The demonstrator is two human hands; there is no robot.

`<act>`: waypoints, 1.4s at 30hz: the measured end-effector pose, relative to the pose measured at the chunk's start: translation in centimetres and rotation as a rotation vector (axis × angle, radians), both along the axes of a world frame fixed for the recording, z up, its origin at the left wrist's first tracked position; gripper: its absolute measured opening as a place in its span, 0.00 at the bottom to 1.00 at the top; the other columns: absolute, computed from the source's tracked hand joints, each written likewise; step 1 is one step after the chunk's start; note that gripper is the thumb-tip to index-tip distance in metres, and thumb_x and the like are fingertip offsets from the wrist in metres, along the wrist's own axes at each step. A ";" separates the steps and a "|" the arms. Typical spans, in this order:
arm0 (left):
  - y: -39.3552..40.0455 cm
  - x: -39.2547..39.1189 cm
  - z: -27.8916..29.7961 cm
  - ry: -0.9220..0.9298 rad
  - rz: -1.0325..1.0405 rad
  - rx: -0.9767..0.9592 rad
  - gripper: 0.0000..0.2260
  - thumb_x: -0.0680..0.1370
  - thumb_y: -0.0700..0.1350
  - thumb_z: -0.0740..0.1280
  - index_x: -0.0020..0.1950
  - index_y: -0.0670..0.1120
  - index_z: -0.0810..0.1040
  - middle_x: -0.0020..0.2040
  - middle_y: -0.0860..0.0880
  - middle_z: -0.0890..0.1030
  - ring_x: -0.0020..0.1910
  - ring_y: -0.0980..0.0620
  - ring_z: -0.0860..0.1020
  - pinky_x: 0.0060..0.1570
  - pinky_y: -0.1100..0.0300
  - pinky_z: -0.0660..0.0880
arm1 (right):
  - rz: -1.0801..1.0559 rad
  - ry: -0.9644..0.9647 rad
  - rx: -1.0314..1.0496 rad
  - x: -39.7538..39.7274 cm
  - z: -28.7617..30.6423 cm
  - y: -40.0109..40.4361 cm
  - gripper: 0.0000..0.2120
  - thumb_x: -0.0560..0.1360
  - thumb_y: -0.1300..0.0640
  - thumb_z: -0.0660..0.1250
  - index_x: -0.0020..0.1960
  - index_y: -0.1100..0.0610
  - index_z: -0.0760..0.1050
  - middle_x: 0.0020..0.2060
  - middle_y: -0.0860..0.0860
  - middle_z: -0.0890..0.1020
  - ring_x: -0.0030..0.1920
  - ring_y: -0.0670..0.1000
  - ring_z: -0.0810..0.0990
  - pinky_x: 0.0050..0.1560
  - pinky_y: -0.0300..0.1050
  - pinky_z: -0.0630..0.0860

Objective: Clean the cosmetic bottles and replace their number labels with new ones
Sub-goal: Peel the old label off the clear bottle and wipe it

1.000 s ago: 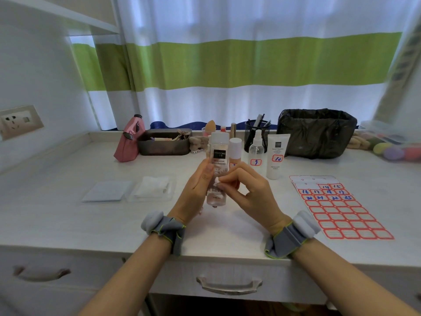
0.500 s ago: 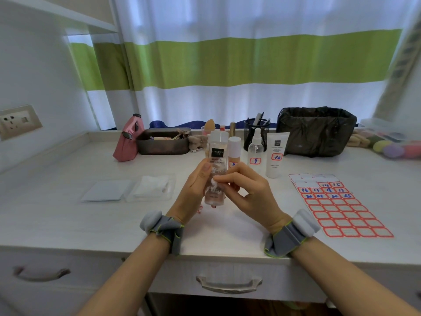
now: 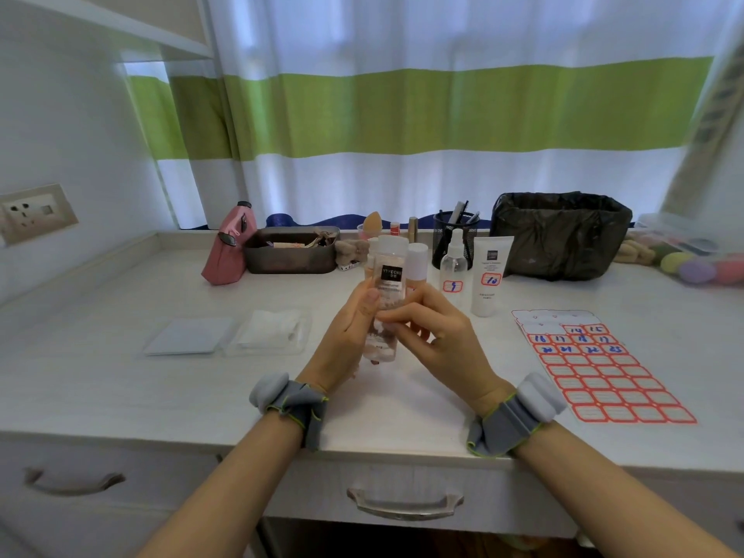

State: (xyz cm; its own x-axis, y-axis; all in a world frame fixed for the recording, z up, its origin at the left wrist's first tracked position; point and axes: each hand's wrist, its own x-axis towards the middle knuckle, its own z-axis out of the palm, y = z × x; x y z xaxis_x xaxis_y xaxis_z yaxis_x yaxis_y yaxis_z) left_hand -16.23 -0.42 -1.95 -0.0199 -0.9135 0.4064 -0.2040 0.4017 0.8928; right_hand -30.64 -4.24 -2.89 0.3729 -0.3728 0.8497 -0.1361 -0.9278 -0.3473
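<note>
I hold a clear cosmetic bottle (image 3: pixel 387 287) with a dark label and white cap upright above the desk's middle. My left hand (image 3: pixel 346 336) wraps its left side. My right hand (image 3: pixel 439 336) pinches its front with thumb and forefinger. Behind stand a white-capped bottle (image 3: pixel 418 261), a clear spray bottle (image 3: pixel 454 263) labelled 9 and a white tube (image 3: pixel 489 275) labelled 10. A red-bordered label sheet (image 3: pixel 596 364) with blue numbers lies on the desk to the right. Wipe pads (image 3: pixel 273 330) sit in a clear tray at left.
A flat grey-white pad (image 3: pixel 187 336) lies left of the wipes. Along the back stand a pink pouch (image 3: pixel 229 247), a dark tray (image 3: pixel 290 251), a mesh pen cup (image 3: pixel 451 231) and a bin with a black liner (image 3: pixel 559 235). Coloured sponges (image 3: pixel 700 267) sit far right.
The bottle and both hands have stayed in about the same place; my right fingers shifted slightly higher across the bottle's front.
</note>
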 end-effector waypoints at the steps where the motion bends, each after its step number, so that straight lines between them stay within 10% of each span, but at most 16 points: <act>1: 0.0 0.0 0.1 0.002 0.006 -0.004 0.13 0.82 0.52 0.50 0.65 0.55 0.66 0.56 0.54 0.77 0.52 0.60 0.79 0.49 0.63 0.78 | 0.000 0.014 -0.005 0.0 0.0 0.0 0.14 0.77 0.50 0.63 0.50 0.59 0.81 0.43 0.50 0.75 0.38 0.45 0.74 0.39 0.34 0.73; 20: -2.5 5.6 2.9 -0.083 0.456 -0.005 0.17 0.79 0.46 0.61 0.67 0.50 0.64 0.53 0.54 0.77 0.50 0.55 0.79 0.50 0.60 0.75 | -0.069 0.424 0.268 0.3 -1.0 -1.2 0.03 0.75 0.61 0.67 0.47 0.55 0.76 0.41 0.45 0.77 0.40 0.42 0.74 0.43 0.29 0.69; 42: -5.8 8.5 2.4 -0.302 0.228 0.242 0.27 0.76 0.44 0.67 0.71 0.50 0.59 0.69 0.46 0.70 0.66 0.46 0.71 0.65 0.43 0.69 | 0.007 0.494 0.318 0.2 -1.1 -0.8 0.11 0.76 0.61 0.62 0.56 0.52 0.79 0.54 0.42 0.75 0.54 0.41 0.72 0.52 0.29 0.66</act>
State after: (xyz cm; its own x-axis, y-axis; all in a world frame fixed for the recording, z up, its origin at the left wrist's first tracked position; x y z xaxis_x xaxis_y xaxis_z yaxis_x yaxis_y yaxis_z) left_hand -7.70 -6.24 0.48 0.1083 -0.9763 0.1876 -0.5289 0.1032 0.8424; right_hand -30.47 -5.02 -4.02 0.6993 -0.5774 0.4214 -0.3471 -0.7896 -0.5060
